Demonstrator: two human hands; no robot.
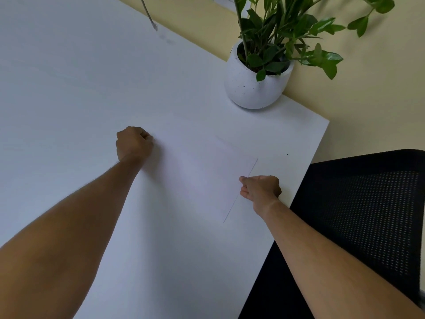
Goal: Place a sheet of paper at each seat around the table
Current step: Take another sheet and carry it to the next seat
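- sheet of paper (202, 173) — white on the white table (69, 88), its far and left edges too faint to trace; only the right edge reads clearly
- left hand (133, 143) — fingers curled under, grip hidden
- plant (287, 31) — top cut off by the upper edge
- chair (368, 215) — cropped at right and bottom
- thin grey object (149, 14) — cut off at top, unidentifiable

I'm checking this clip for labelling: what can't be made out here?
- Head view: far edges of the white paper sheet fade into the white table.
- Left hand fingertips, curled under the fist.
- Black mesh chair, cut by the right edge.
- Other seats, out of frame.
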